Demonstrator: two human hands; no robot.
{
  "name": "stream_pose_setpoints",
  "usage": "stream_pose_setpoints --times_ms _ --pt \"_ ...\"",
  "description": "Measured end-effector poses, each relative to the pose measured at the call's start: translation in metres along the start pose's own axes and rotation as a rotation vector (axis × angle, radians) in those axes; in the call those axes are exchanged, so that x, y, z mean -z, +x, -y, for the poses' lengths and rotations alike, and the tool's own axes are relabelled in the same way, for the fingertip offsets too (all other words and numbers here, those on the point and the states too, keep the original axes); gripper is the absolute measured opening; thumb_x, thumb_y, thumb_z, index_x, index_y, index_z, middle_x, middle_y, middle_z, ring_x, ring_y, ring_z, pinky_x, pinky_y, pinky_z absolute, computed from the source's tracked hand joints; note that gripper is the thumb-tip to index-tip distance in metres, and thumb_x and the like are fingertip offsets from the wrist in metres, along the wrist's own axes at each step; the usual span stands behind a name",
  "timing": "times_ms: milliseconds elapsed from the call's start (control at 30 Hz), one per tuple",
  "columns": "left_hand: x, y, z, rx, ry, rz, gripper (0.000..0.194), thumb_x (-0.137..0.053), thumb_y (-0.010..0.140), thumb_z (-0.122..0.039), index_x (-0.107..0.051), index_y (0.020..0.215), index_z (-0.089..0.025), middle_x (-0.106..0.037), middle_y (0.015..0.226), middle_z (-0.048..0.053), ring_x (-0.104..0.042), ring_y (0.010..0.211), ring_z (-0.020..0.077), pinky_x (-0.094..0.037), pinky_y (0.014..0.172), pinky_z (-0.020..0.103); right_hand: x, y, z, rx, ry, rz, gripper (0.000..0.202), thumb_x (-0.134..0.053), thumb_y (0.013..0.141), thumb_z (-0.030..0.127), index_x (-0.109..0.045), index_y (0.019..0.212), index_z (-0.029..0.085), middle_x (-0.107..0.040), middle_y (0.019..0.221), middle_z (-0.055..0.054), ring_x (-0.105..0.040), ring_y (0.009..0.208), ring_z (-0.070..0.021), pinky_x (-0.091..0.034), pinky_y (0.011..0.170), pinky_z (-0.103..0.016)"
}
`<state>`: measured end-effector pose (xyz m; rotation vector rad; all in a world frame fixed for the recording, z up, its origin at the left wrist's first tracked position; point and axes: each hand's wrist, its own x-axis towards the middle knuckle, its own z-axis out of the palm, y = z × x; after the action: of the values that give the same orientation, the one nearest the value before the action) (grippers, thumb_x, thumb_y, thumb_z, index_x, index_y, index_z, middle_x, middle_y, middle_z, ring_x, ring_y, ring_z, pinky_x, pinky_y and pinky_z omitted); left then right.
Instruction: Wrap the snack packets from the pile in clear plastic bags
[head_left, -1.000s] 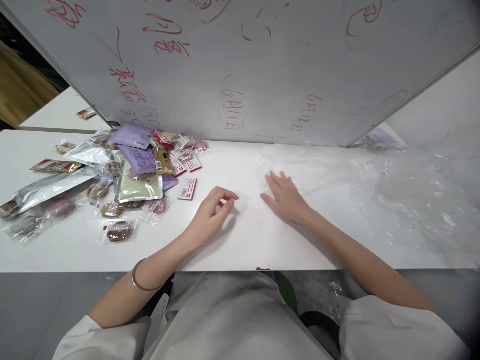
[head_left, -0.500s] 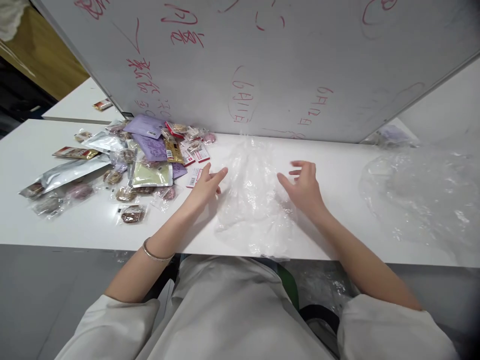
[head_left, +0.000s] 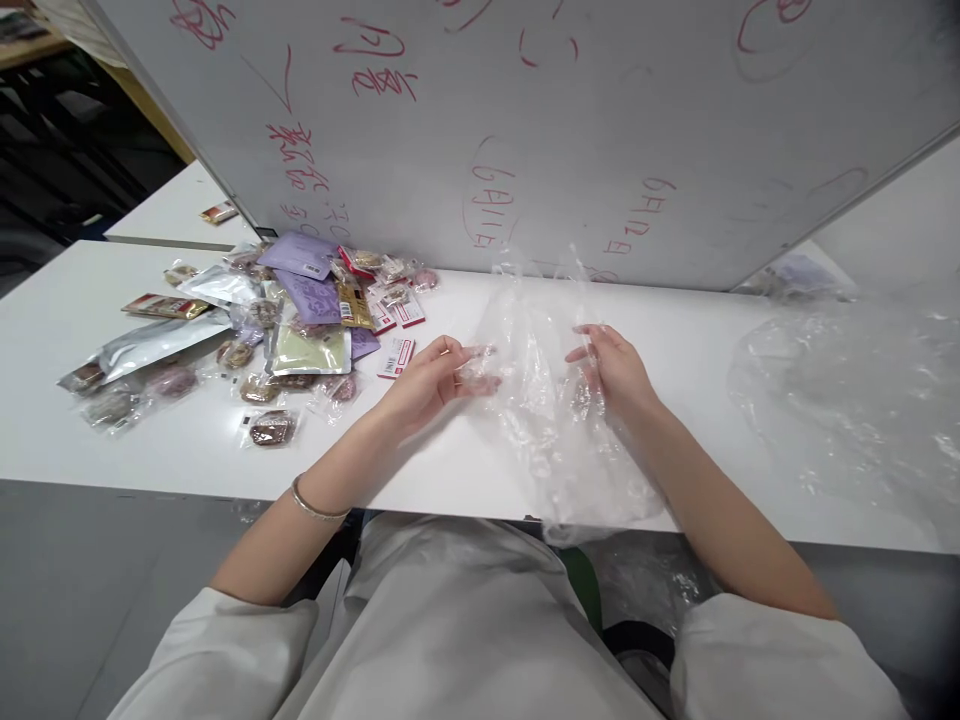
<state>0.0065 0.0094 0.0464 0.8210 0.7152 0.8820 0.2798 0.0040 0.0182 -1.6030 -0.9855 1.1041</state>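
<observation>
A crumpled clear plastic bag [head_left: 551, 410] stands partly raised between my hands, its lower end hanging over the table's front edge. My left hand [head_left: 435, 385] reaches to its left side with fingers stretched and apart, the tips seen through the film. On the other side my right hand [head_left: 619, 370] has its bent fingers closed on the film. Left of my left hand lies a small white box with red edging [head_left: 396, 358]. No contents show inside the bag.
Wrapped snacks and sachets, among them a purple packet [head_left: 296, 255], a pale green pouch [head_left: 311, 345] and a wrapped brown piece [head_left: 270, 428], are heaped on the left. More clear plastic [head_left: 855, 390] lies at right. A whiteboard [head_left: 555, 130] stands behind the table [head_left: 442, 470].
My hands have come in to the plastic bag and touch it. The bag has shifted right, its film is lifted, and its lower end has slid over the front edge.
</observation>
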Motion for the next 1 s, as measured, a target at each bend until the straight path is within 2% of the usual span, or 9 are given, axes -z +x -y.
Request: stream_pose_setpoints --times_ms 133,300,400,533,600,700,767,867,1000 --pt "0.0 0.0 -0.002 0.009 -0.061 -0.032 0.035 -0.079 0.078 -0.041 -0.062 0.1 -0.021 -0.068 0.12 0.01 -0.062 0.064 0.0086 -0.045 0.051 0.023 0.011 0.001 0.001 0.034 0.014 0.067 0.049 -0.045 0.095 0.058 -0.053 0.135 0.032 -0.069 0.123 -0.007 -0.046 0.044 -0.0089 -0.041 0.038 -0.028" --pt "-0.005 0.003 0.011 0.144 0.069 0.08 0.043 -0.082 0.072 -0.05 -0.07 0.098 -0.017 -0.073 0.102 0.01 -0.066 0.082 0.0163 -0.052 0.074 0.03 -0.002 -0.011 0.008 0.008 0.061 0.132 0.053 -0.04 0.095 0.061 -0.044 0.144 0.039 -0.051 0.15 -0.002 -0.054 0.052 -0.0088 -0.043 0.04 -0.027" --pt "-0.003 0.003 0.01 -0.057 0.14 0.025 0.037 -0.083 0.07 -0.037 -0.067 0.099 -0.021 -0.072 0.086 0.003 -0.069 0.087 0.0184 -0.051 0.085 0.033 -0.002 -0.013 0.01 0.068 0.041 0.094 0.054 -0.039 0.095 0.063 -0.048 0.141 0.035 -0.065 0.132 -0.006 -0.056 0.051 -0.0105 -0.041 0.039 -0.026" --pt "0.016 0.002 -0.007 -0.432 0.275 -0.232 0.04 -0.077 0.078 -0.039 -0.054 0.109 -0.028 -0.056 0.065 -0.008 -0.053 0.045 0.009 -0.047 0.054 0.024 0.025 -0.005 0.009 0.376 -0.222 -0.267 0.052 -0.039 0.098 0.057 -0.056 0.137 0.026 -0.059 0.065 0.0 -0.044 0.04 -0.0124 -0.037 0.04 -0.027" --pt "0.026 0.002 -0.016 -0.581 0.496 -0.379 0.051 -0.075 0.082 -0.042 -0.048 0.124 -0.032 -0.054 0.075 -0.007 -0.045 0.041 0.0054 -0.039 0.045 0.02 0.044 0.002 0.009 0.418 -0.358 -0.421 0.049 -0.038 0.1 0.05 -0.057 0.137 0.025 -0.048 0.057 0.003 -0.042 0.041 -0.0134 -0.04 0.045 -0.029" --pt "0.034 0.002 -0.019 -0.667 1.002 -0.565 0.061 -0.067 0.089 -0.041 -0.038 0.142 -0.031 -0.058 0.102 0.004 -0.059 0.063 0.0115 -0.044 0.056 0.023 0.062 0.009 0.01 0.289 -0.575 -0.532 0.058 -0.042 0.099 0.039 -0.037 0.152 0.02 -0.057 0.068 -0.001 -0.054 0.055 -0.0189 -0.049 0.063 -0.038" --pt "0.032 0.001 -0.016 -0.594 1.331 -0.626 0.057 -0.059 0.094 -0.038 -0.038 0.145 -0.026 -0.056 0.118 0.014 -0.065 0.083 0.0214 -0.05 0.068 0.031 0.063 0.009 0.009 0.281 -0.78 -0.612 0.077 -0.052 0.092 0.034 -0.019 0.158 0.012 -0.065 0.101 -0.015 -0.064 0.083 -0.0276 -0.05 0.081 -0.048" --pt "0.026 -0.001 -0.012 -0.372 1.618 -0.642 0.062 -0.052 0.095 -0.039 -0.036 0.149 -0.015 -0.05 0.133 0.024 -0.064 0.101 0.0319 -0.051 0.081 0.04 0.045 0.003 0.005 0.503 -1.038 -0.647 0.079 -0.055 0.09 0.036 -0.021 0.156 0.008 -0.041 0.144 -0.029 -0.047 0.129 -0.0388 -0.035 0.106 -0.06" --pt "0.024 -0.004 -0.022 0.011 1.549 -0.535 0.076 -0.032 0.096 -0.064 -0.043 0.145 -0.006 -0.069 0.098 0.019 -0.067 0.086 0.0313 -0.05 0.075 0.039 0.004 -0.012 -0.01 0.671 -1.153 -0.23 0.066 -0.036 0.098 0.05 -0.032 0.152 0.012 -0.038 0.154 -0.022 -0.028 0.147 -0.0332 -0.014 0.12 -0.059"
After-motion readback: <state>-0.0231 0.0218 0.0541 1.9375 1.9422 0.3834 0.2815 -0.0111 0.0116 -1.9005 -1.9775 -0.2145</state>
